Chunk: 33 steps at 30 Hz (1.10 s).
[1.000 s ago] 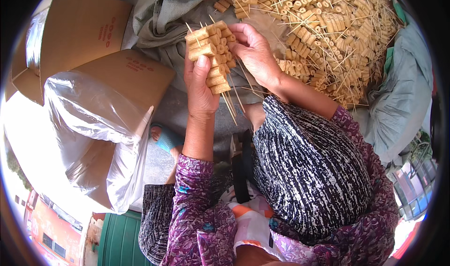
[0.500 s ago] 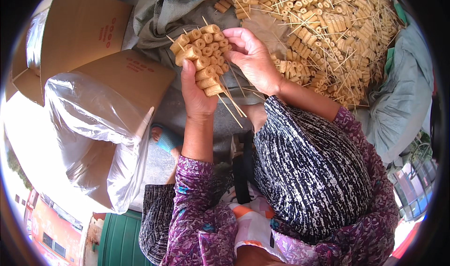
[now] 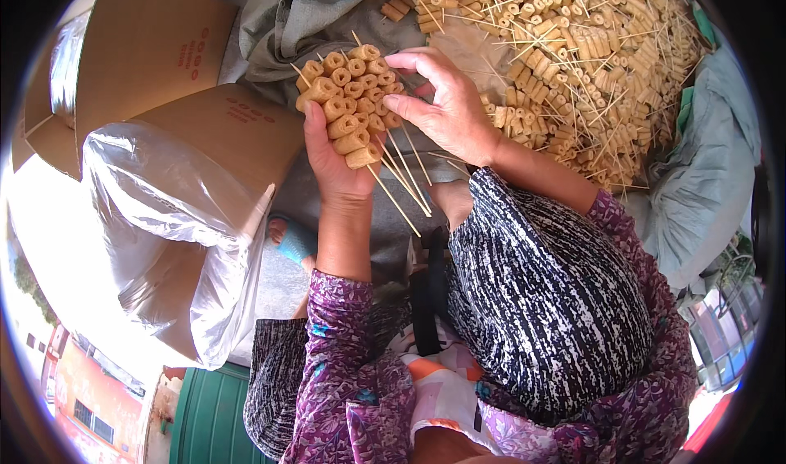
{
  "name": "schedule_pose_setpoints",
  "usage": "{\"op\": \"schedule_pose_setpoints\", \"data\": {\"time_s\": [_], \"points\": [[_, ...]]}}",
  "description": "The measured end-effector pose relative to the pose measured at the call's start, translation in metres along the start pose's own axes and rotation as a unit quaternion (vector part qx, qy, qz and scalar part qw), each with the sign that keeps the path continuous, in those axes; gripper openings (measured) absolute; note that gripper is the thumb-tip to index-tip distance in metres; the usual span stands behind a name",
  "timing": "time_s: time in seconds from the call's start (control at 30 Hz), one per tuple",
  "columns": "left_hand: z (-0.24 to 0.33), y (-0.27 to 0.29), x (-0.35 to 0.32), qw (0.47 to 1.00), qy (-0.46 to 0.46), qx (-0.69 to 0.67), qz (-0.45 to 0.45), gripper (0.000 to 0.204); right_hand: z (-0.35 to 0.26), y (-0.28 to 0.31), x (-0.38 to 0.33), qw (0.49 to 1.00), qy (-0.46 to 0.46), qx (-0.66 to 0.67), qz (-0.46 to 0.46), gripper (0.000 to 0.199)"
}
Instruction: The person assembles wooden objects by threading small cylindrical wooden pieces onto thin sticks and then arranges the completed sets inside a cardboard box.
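Left hand (image 3: 340,165) curled round bundle of skewered tan rolls (image 3: 350,104); right hand (image 3: 450,108) half open at its edge, unclasped. Rolls likely light, crushable; best held by bare sticks (image 3: 395,201).

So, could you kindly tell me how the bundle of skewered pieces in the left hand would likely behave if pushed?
The bundle of skewered pieces is probably light for its size, since many ends look hollow. It may shift or splay, as its thin sticks point in differing directions. Single pieces seem unlikely to roll away, being threaded on sticks.
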<state>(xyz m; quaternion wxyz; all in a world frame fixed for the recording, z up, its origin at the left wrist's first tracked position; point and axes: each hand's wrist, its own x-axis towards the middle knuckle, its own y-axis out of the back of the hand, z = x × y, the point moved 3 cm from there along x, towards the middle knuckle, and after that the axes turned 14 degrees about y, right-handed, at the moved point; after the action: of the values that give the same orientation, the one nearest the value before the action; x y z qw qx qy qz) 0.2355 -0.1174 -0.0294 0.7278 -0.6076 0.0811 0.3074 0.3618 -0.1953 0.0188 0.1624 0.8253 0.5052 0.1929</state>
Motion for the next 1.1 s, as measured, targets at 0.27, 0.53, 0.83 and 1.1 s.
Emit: {"op": "schedule_pose_setpoints", "data": {"time_s": [0.27, 0.53, 0.83, 1.1], "points": [[0.005, -0.011, -0.008, 0.998, 0.027, -0.028, -0.052, 0.077, 0.011, 0.008, -0.003, 0.961, -0.108, 0.238, 0.088, 0.03], [0.057, -0.094, -0.124, 0.991, -0.026, 0.127, -0.039, 0.078, -0.023, 0.018, 0.043, 0.963, -0.006, 0.262, 0.068, 0.024], [0.25, -0.119, -0.313, 0.746, -0.314, 0.536, 0.239, 0.089, -0.146, 0.0, 0.063, 0.941, 0.327, 0.088, -0.017, 0.02], [0.223, -0.04, -0.261, 0.529, 0.007, 0.821, 0.216, 0.079, -0.226, -0.012, 0.077, 0.811, 0.561, -0.11, -0.122, 0.033]]}}
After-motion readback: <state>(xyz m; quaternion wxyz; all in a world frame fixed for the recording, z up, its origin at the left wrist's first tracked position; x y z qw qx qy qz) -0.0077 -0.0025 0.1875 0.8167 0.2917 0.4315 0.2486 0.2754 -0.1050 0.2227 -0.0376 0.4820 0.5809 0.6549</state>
